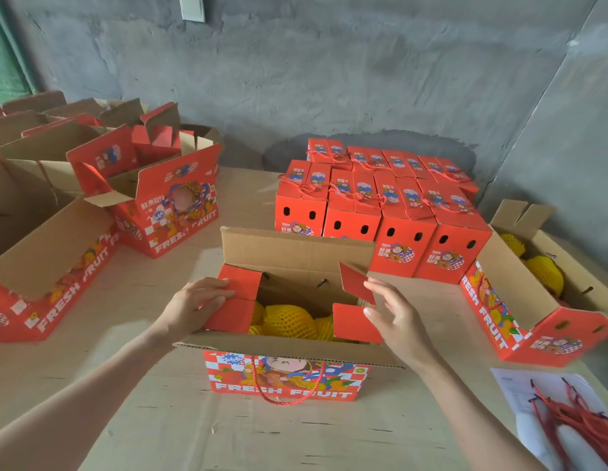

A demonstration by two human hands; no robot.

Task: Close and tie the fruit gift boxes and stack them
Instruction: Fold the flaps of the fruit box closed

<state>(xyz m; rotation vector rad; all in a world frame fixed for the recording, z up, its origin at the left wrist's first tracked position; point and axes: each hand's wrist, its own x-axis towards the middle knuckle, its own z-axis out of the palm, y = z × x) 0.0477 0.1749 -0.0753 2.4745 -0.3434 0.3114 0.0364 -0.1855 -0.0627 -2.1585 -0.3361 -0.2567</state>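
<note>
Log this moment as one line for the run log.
box: open, netted fruit inside | left hand: flat on left flaps | right hand: open, at right flaps | tied boxes: stacked behind

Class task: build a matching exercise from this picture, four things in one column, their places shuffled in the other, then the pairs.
1 left hand
2 closed boxes
3 loose red cords
4 netted fruit

a inside the open box
b on white paper, near right
c on a red side flap
d grouped beyond the open box

Pairs: 1-c, 2-d, 3-b, 4-a
</note>
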